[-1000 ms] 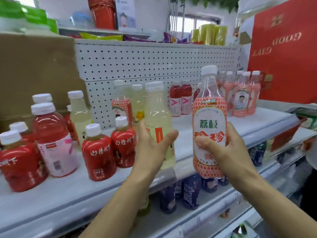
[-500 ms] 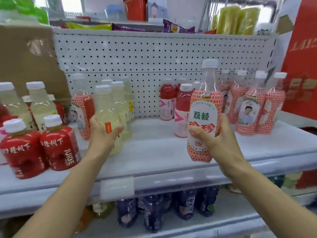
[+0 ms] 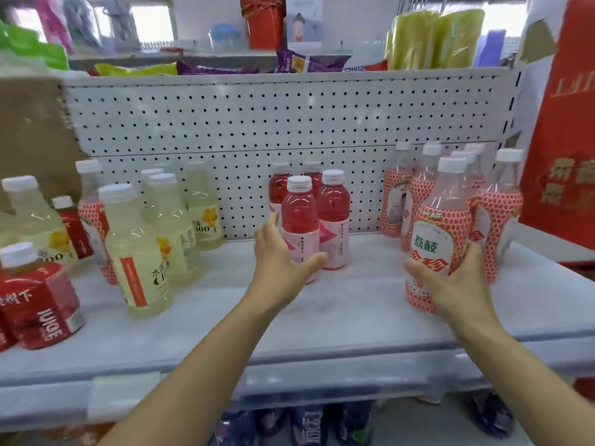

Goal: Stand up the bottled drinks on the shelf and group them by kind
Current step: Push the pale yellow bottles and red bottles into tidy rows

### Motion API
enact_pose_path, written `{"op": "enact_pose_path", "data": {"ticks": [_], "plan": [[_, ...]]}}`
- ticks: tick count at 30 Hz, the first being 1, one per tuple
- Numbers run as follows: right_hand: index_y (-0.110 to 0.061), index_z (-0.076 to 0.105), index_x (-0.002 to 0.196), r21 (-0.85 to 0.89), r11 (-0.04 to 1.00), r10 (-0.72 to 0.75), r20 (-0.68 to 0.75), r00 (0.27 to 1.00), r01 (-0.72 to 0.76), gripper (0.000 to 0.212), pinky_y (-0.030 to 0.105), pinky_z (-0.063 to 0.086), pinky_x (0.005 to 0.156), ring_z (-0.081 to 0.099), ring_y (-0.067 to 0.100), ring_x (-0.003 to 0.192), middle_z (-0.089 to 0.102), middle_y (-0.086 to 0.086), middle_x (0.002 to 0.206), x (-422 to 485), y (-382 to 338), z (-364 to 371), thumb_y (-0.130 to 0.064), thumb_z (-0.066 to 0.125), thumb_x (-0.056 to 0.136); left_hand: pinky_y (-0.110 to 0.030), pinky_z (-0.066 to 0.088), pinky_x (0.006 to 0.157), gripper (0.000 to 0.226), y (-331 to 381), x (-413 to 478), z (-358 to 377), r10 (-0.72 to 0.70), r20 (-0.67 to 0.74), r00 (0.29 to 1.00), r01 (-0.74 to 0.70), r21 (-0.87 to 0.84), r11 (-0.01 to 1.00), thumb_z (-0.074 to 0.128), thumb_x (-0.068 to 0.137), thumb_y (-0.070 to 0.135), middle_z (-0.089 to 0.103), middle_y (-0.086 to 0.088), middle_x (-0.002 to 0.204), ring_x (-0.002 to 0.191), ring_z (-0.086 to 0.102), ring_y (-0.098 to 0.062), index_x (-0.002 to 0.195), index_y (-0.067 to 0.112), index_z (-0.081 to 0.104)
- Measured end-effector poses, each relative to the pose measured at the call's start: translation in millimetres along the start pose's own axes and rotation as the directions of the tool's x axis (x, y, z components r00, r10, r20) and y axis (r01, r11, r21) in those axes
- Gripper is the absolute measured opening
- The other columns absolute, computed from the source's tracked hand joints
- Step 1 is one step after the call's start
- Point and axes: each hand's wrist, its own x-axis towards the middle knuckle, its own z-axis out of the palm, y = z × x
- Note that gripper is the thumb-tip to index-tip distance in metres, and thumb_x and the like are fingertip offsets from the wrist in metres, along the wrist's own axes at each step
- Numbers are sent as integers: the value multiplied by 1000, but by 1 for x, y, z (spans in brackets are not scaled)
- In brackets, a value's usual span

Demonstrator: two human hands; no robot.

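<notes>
Right hand (image 3: 457,284) is wrapped round the lychee bottle (image 3: 439,239) low on its label, near the shelf's (image 3: 354,317) right end. Full and top-heavy, I'd guess; slick sleeve. Left hand (image 3: 280,262) is open, cupping the front pink bottle (image 3: 299,226) mid-shelf.

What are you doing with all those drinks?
A person is tidying a shop shelf so that drinks of one kind stand together. The right hand holds a tall lychee bottle upright beside the other bottles like it. The left hand is open around a pink bottle at the front of the pink group. The pale yellow bottles and red juice bottles stand on the left.
</notes>
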Motion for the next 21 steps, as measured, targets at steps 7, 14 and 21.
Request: {"op": "enact_pose_path", "data": {"ticks": [7,14,21], "plan": [[-6,35,143,-316,706,-673,-19,739,634,76,44,38,110,42,25,129,43,12,138,-12,-32,18,-16,78,81,-33,34,112,97,-22,47,25,29,10,1000,-29,27,999,83,77,24,35,3,141,131,40,-13,149,23,17],[-15,34,135,-414,894,70,504,861,170,57,38,47,95,54,20,113,52,7,136,55,-13,111,-33,66,90,-49,44,106,89,-45,85,17,-31,35,999,28,96,995,82,74,29,45,-1,136,125,51,-23,141,26,24],[-6,38,129,-485,865,125,455,882,128,40,43,46,98,54,34,121,56,15,133,81,-1,154,-22,56,98,-48,34,113,94,-51,116,16,-124,30,992,118,135,984,76,80,16,36,-10,143,137,36,-33,153,21,17]]}}
